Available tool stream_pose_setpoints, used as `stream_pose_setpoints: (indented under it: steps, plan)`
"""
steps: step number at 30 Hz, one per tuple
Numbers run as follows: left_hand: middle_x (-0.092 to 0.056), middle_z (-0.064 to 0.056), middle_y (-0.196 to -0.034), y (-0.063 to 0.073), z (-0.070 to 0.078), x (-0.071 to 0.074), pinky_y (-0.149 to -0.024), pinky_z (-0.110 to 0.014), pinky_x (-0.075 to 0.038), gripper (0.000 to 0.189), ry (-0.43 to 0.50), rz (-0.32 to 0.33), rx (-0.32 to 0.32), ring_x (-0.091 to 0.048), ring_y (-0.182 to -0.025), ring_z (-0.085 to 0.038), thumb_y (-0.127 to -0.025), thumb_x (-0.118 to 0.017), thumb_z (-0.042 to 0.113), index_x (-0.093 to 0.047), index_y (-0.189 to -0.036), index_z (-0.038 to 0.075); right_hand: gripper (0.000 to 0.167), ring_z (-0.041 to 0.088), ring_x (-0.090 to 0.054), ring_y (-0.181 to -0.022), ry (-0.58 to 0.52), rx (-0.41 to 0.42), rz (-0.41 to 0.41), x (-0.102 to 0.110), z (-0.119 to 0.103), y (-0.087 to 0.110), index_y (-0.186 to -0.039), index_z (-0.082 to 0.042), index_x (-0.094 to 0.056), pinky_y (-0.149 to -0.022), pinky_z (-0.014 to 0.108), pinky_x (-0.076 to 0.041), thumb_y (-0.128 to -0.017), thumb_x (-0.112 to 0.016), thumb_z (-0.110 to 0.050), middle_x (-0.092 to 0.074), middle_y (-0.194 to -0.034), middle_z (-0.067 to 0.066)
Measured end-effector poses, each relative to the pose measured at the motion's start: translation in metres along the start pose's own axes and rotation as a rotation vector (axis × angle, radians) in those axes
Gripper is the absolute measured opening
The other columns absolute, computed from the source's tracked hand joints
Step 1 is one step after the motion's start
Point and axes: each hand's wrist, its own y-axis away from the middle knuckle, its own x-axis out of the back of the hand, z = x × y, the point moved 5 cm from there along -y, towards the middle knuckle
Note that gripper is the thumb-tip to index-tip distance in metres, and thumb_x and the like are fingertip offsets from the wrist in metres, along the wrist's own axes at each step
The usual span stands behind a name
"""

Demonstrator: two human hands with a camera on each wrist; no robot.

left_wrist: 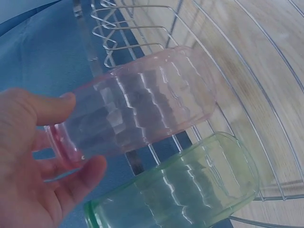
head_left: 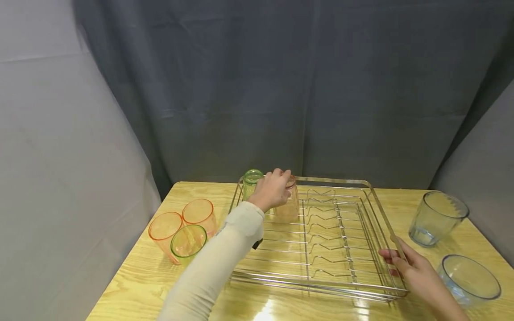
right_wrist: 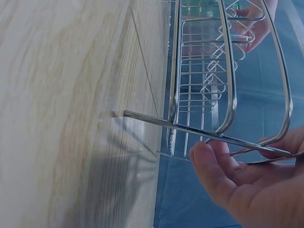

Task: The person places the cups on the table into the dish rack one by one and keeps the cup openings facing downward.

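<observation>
A metal wire dish rack (head_left: pixel 341 180) stands on the wooden table. At its back left, my left hand (head_left: pixel 270 191) holds a pink glass (head_left: pixel 287 209) by its base end, the glass upside down in the rack. In the left wrist view, thumb and fingers curl round the thick end of this pink glass (left_wrist: pixel 142 104). Close beside it is a green glass (left_wrist: pixel 175 190), also upside down. My right hand (head_left: pixel 415 269) grips the rack's right rim near the front corner. In the right wrist view, fingers and thumb wrap the wire rail (right_wrist: pixel 256 146).
Left of the rack, two orange-rimmed glasses (head_left: pixel 163 227) (head_left: pixel 199 213) and a green-rimmed glass (head_left: pixel 188 243) stand upright, close together. To the right are a clear glass (head_left: pixel 437 218) and a blue-rimmed glass (head_left: pixel 467 278). A dark curtain (head_left: pixel 257 98) hangs behind the table.
</observation>
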Motion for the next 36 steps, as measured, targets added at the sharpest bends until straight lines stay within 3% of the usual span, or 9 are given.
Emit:
stream_pose_setpoints:
  steps: [10,18,26,31,36]
  plan:
    - [-0.042,-0.011,-0.153,-0.007,0.005,-0.007,-0.094,-0.04,-0.056,0.069,0.004,-0.001,0.037,-0.058,-0.125,-0.03,-0.098,-0.06,0.037,-0.029,-0.157,0.015,0.058,-0.024,-0.046,-0.097,-0.019,-0.036,-0.002,0.002,0.005,0.005,-0.156,0.005,0.002,-0.079,0.021,-0.056,-0.109,-0.026,-0.013,-0.048,-0.142,0.033]
    - [-0.041,-0.008,-0.153,-0.001,-0.008,-0.015,-0.084,-0.037,-0.058,0.074,-0.037,0.024,0.103,-0.057,-0.125,-0.026,-0.093,-0.068,0.035,-0.029,-0.154,0.018,0.059,-0.024,-0.045,-0.096,-0.041,-0.033,-0.029,-0.007,-0.003,-0.003,-0.156,0.004,0.004,-0.078,0.027,-0.057,-0.109,-0.026,-0.012,-0.047,-0.143,0.033]
    - [-0.031,-0.012,-0.159,0.003,-0.01,-0.017,-0.089,-0.038,-0.058,0.077,-0.006,0.06,0.08,-0.049,-0.136,-0.03,-0.094,-0.067,0.031,-0.025,-0.156,0.015,0.058,-0.024,-0.044,-0.096,-0.03,-0.021,-0.04,-0.009,-0.009,-0.004,-0.155,0.007,0.005,-0.077,0.027,-0.056,-0.109,-0.024,-0.012,-0.046,-0.143,0.034]
    - [-0.021,-0.014,-0.165,0.004,-0.009,-0.019,-0.103,-0.04,-0.052,0.079,-0.016,0.038,0.084,-0.032,-0.149,-0.032,-0.096,-0.064,0.032,-0.018,-0.158,0.013,0.057,-0.025,-0.043,-0.096,-0.006,-0.01,-0.05,-0.007,-0.008,-0.004,-0.155,0.007,0.003,-0.077,0.029,-0.057,-0.109,-0.025,-0.013,-0.046,-0.143,0.034]
    - [-0.005,-0.016,-0.168,0.006,-0.01,-0.019,-0.123,-0.042,-0.029,0.086,-0.029,0.025,0.093,-0.009,-0.156,-0.032,-0.1,-0.055,0.037,-0.001,-0.16,0.007,0.057,-0.026,-0.043,-0.095,0.003,-0.016,-0.053,-0.006,-0.008,-0.005,-0.155,0.008,0.003,-0.077,0.028,-0.057,-0.109,-0.025,-0.012,-0.047,-0.142,0.034]
